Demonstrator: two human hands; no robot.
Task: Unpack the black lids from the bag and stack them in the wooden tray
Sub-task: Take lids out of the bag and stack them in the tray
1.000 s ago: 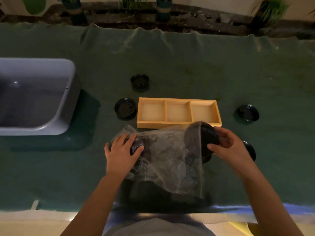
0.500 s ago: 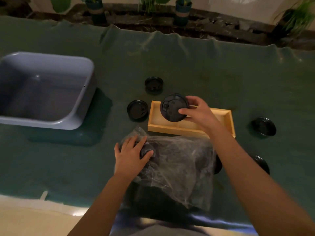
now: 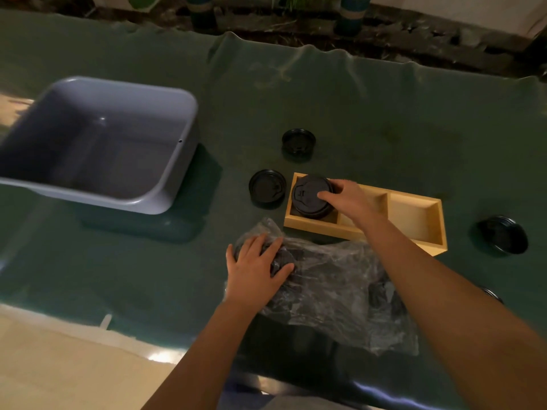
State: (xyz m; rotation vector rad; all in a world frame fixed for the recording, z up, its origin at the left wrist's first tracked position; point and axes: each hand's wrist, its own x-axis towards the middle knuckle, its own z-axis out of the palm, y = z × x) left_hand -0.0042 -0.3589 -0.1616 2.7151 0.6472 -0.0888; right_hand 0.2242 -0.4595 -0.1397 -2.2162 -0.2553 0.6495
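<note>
A wooden tray point(image 3: 414, 216) with three compartments lies on the green cloth. My right hand point(image 3: 347, 201) grips a black lid point(image 3: 307, 199) that sits in the tray's left compartment, fingers on its right rim. A crumpled clear plastic bag point(image 3: 334, 294) with dark lids inside lies in front of the tray. My left hand point(image 3: 256, 269) presses flat on the bag's left end. Loose black lids lie on the cloth: one point(image 3: 267, 187) just left of the tray, one point(image 3: 298, 142) behind it, one point(image 3: 504, 235) to the right.
A large grey plastic tub point(image 3: 97, 143) stands at the left. Another black lid point(image 3: 492, 295) peeks out beside my right forearm. Plant pots line the far edge of the cloth. The near table edge runs along the bottom left.
My right hand pulled a lid out of the bag, carried it over the tray and lowered it into the left compartment. My left hand stayed on the bag.
</note>
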